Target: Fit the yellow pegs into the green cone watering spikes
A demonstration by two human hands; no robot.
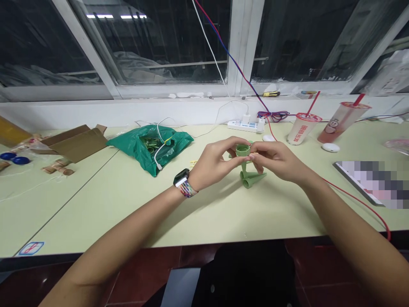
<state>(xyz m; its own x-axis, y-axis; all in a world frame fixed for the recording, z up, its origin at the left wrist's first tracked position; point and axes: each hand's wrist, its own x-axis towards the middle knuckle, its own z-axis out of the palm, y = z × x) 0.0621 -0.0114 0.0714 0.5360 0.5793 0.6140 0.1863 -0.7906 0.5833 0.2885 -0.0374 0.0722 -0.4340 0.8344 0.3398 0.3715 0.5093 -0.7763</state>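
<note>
Firstly, nearest: dark clothing [249, 273], showing below the front edge of the table [204, 221]. Watch [182, 177], one, circling the left wrist.

Left hand [212, 164]: thumb and fingers are pinching the left side of a green plastic part [243, 151], with no gap to spare. Right hand [276, 157]: thumb and fingertips are closing on its opposite side; how firmly, one cannot tell.

The part is being held above the table between both hands, round cup uppermost, presumably so the rim is facing the wearer and neither side is tipping. Green cones [248, 182] are sitting below its stem; whether they are resting on the tabletop is unclear.

Right side: phone [358, 183], lying flat, seemingly set apart to leave elbow room.

Farther left: green bag [126, 147], lying open, its mouth apparently turned nearward for easy reach; cardboard box [76, 143], leaning beyond wooden sticks [59, 167].

Farthest: power strip [244, 125], lying by the wall, likely near its cables; two drink cups [298, 132], standing rightward; yellow cutter [271, 94], resting on the sill.
</note>
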